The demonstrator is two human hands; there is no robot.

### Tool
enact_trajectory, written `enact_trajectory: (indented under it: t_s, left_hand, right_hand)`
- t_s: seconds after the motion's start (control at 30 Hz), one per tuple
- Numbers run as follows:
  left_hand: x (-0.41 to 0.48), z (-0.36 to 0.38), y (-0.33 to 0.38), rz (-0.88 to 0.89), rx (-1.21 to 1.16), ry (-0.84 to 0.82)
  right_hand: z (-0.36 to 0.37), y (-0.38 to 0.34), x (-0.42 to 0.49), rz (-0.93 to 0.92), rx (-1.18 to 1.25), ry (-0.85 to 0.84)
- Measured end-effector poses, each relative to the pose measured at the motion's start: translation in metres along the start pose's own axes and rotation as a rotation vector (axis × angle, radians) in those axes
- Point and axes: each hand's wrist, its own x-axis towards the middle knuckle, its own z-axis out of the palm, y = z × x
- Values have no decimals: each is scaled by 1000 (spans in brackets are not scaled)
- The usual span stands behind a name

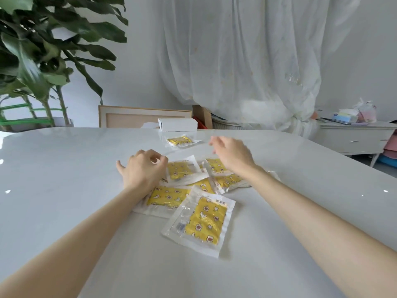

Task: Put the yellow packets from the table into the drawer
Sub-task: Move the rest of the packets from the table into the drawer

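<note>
The yellow packets lie overlapping at the table's middle; a lone packet lies near the far edge, before a white box. Your left hand curls its fingers at the pile's left side, grip not discernible. Your right hand hovers over the pile, fingers slack, holding nothing.

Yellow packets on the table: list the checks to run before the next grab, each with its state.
1. Reach: ok; the pile of packets lies in front of both hands.
2. Grip: cannot tell; the left hand curls its fingers at the edge of the top packet.
3. Free hand: ok; the right hand, blurred above the pile, holds nothing.
4. Gathered: not ok; a stray packet lies apart near the white box.
5. Drawer open: not ok; the sideboard drawers look shut.
</note>
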Motion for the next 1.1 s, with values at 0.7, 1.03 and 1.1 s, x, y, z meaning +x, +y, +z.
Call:
enact_trajectory:
  t_s: [0.7,1.03,1.1]
  left_hand:
    - [20,24,-6,254,346,-410]
    - [20,0,-25,206,422,-443]
    - [22,-4,-28,215,429,-459]
  right_hand:
    - [32,4,61,184,-260,-156]
    - [96,-40,107,-67,-138,-430]
    - [118,-30,116,-31,-156,-460]
